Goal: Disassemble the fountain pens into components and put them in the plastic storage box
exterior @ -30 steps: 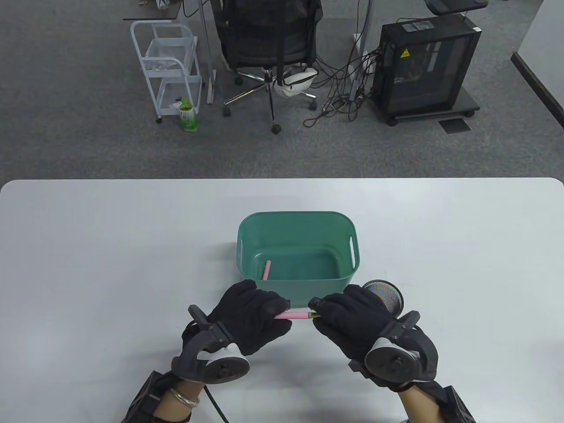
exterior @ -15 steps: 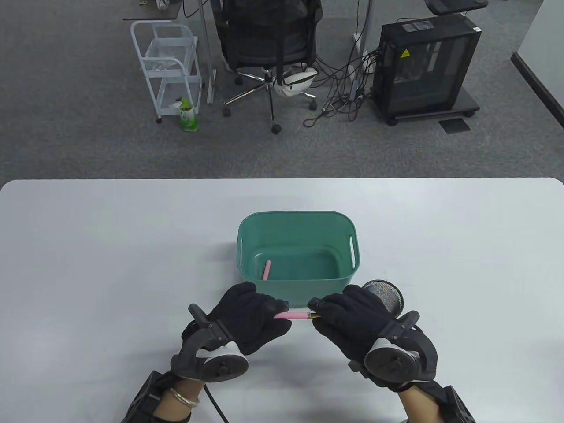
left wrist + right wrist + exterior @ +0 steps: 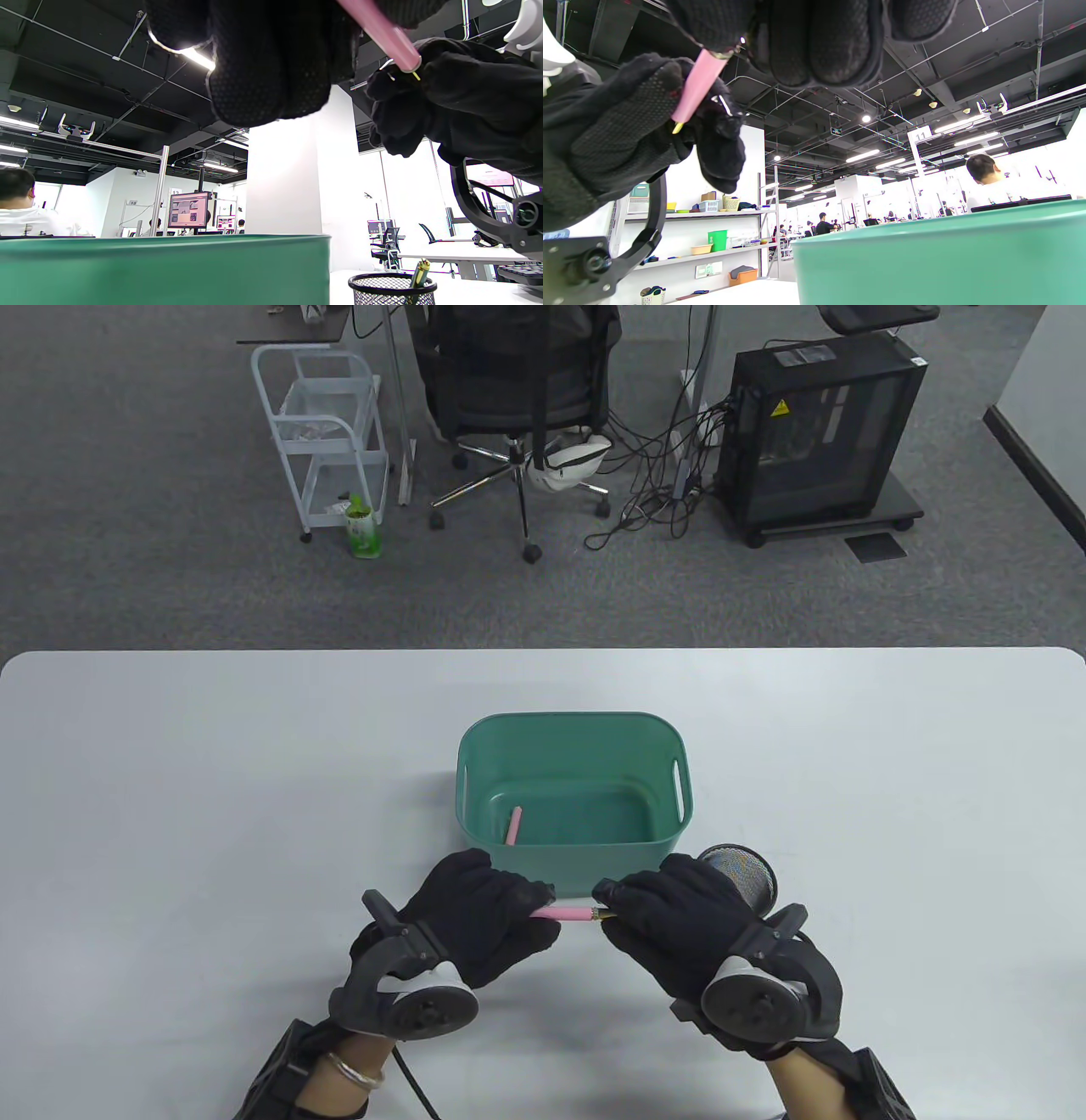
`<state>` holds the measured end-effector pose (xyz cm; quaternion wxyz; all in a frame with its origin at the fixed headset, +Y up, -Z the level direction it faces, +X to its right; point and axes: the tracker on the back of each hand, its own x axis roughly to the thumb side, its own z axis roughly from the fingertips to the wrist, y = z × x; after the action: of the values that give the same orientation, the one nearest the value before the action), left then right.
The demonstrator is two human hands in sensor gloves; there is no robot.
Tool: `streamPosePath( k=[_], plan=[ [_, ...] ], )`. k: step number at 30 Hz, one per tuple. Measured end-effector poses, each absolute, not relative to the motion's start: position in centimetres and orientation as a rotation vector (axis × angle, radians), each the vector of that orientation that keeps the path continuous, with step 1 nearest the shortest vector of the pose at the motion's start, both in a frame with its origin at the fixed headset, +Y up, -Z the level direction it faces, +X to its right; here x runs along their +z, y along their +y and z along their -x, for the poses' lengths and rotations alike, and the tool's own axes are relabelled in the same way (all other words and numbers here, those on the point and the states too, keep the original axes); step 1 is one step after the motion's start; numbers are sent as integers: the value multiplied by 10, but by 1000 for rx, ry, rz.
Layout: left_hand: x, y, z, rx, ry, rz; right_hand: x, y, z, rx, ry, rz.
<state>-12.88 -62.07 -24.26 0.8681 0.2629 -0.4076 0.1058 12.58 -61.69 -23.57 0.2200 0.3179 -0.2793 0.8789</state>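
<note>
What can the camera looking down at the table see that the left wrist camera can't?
Only the table view shows the pink piece lying inside the green box. Only the left wrist view shows pens standing in the mesh cup. Both show the left hand and right hand holding the pink pen between them.

Left hand (image 3: 484, 920) and right hand (image 3: 679, 925) curled, fingers facing.

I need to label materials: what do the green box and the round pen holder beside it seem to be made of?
The green box looks like moulded plastic: one even colour, rounded corners, cut-out handles, soft sheen. The pen holder looks like black wire mesh, probably metal, with a solid rim; you see through its wall.
</note>
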Motion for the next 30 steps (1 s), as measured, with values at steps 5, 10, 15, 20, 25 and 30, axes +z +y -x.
streamPosePath(
  k=[5,10,15,20,25,30],
  plan=[
    [-242,-621,130,227,-853,-549,-236,-617,-126,2428,-776,-877],
    [-240,-620,129,222,-860,-583,-235,-617,-127,2428,-780,-874],
    [-239,-620,130,218,-862,-584,-235,-617,-127,2430,-779,-875],
    [-239,-620,129,209,-860,-581,-236,-617,-127,2427,-779,-875],
    [-238,-620,128,208,-863,-590,-236,-617,-127,2428,-778,-876],
    [-239,-620,128,215,-867,-586,-236,-617,-127,2427,-780,-880]
  ],
)
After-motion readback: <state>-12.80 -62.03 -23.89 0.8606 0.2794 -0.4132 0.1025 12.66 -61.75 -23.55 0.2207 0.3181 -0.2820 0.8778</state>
